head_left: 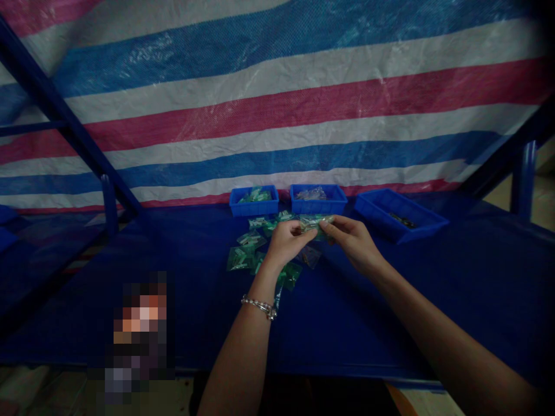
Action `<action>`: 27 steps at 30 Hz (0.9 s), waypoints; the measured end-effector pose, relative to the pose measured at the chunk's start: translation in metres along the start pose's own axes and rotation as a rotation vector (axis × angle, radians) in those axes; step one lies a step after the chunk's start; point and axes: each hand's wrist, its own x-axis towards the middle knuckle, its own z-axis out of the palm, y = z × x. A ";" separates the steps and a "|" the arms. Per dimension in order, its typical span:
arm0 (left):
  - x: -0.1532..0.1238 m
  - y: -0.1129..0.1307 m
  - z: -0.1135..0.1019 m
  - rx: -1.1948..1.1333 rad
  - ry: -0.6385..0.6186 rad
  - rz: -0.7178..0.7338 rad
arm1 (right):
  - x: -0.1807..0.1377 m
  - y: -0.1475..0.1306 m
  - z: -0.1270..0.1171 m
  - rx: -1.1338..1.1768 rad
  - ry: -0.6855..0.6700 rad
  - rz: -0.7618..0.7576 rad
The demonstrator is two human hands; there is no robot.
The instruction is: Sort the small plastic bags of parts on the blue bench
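Where loose green packets (241,257) lie scattered on the dark blue surface (182,300), within easy reach, the left hand (286,240) and right hand (353,237) meet just above them, fingers closed on opposite ends of one clear packet (313,223), so it sits lifted off the pile. Behind, three blue trays (318,207) stand in a row, the rightmost angled.

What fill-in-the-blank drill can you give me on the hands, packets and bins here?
The left hand and right hand pinch a small plastic packet, so ____ hands are busy.
Along the striped tarp stand ____ blue bins.
The beaded bracelet circles the ____ wrist.
Missing words: both; three; left.
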 end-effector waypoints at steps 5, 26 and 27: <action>0.001 -0.003 0.000 0.088 0.028 0.026 | -0.001 -0.001 0.001 -0.025 -0.001 0.017; 0.003 -0.006 0.000 0.229 0.038 0.067 | 0.000 0.000 0.001 -0.049 -0.052 0.028; 0.003 -0.005 0.001 0.243 0.042 0.069 | -0.001 0.000 0.001 -0.049 -0.053 0.027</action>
